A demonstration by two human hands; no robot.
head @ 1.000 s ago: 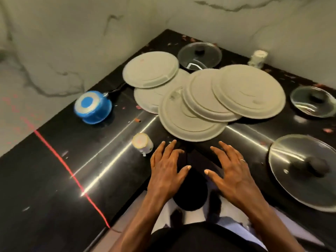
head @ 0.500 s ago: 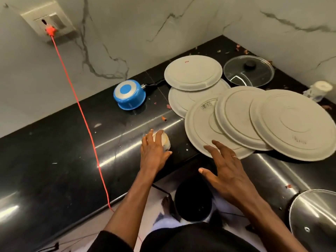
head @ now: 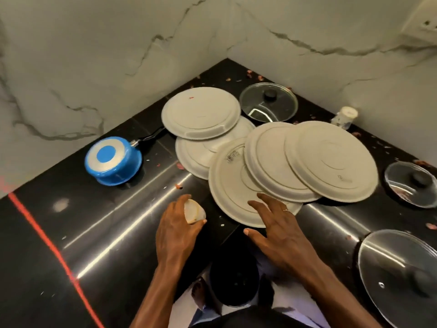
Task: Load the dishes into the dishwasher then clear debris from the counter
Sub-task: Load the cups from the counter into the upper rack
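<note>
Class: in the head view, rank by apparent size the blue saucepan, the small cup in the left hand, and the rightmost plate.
1. rightmost plate
2. blue saucepan
3. small cup, partly hidden by the left hand

1. Two walls point(head: 118, 55) meet in a corner, both pale marble-look with dark grey veins running through them.
2. Black glossy counter point(head: 42, 245) wraps the corner in an L shape, pretty shiny, with long streaks of light bouncing off it.
3. Wall socket point(head: 423, 24) sits at the top right, on the right-hand wall.
4. Red cord point(head: 47, 235) runs diagonally across the left part of the counter.
5. Lighting is dim and warm-ish overall.
6. A bit of pale floor point(head: 283, 297) shows below the counter edge.
</note>
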